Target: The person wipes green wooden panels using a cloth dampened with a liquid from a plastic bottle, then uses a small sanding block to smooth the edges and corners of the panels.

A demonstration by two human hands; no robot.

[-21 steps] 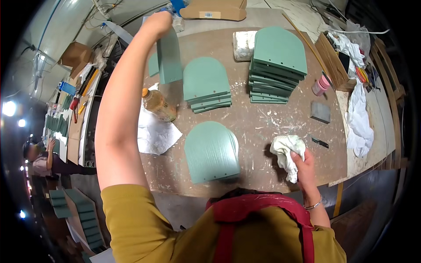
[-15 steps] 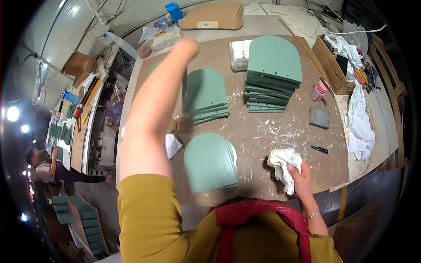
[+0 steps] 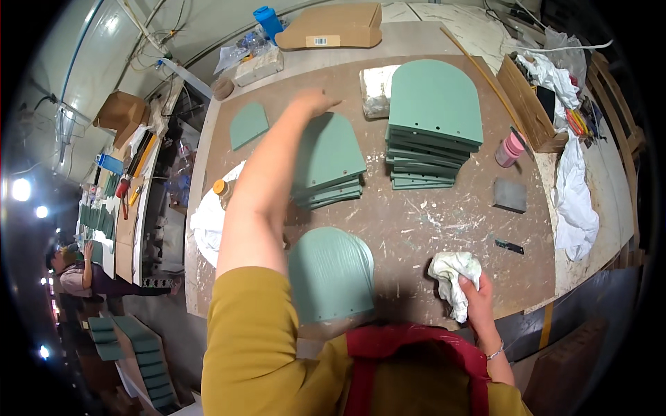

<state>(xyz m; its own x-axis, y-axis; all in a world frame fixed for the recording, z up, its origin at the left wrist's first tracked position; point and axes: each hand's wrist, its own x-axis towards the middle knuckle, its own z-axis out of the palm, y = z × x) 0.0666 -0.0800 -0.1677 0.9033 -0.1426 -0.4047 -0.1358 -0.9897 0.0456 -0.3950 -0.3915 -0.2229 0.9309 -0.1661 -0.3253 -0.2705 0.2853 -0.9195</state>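
Observation:
My left hand (image 3: 318, 102) reaches over the far rounded edge of the middle stack of green arch-shaped panels (image 3: 333, 149), with a finger stretched out and the others partly hidden. Whether it touches the top panel, I cannot tell. A crumpled white cloth (image 3: 453, 281) is bunched in my right hand (image 3: 479, 305) at the near right of the table. Between my arms, a few overlapping green panels (image 3: 331, 274) lie near the front edge. Farther right rises a taller, uneven stack of green panels (image 3: 436, 97). One small green panel (image 3: 248, 126) lies beyond my left forearm.
A white block (image 3: 375, 91) sits by the tall stack. On the right are a pink bottle (image 3: 510, 150), a grey block (image 3: 510, 195), a dark blade-like strip (image 3: 510, 247) and a wooden box (image 3: 534, 104). A yellow-capped bottle (image 3: 222, 188) stands beside my left forearm. Another person (image 3: 76, 277) is far left.
My left hand has moved right and slightly nearer, over the middle stack's far edge. The small panel and yellow-capped bottle have come out from behind my arm. My right hand keeps the cloth.

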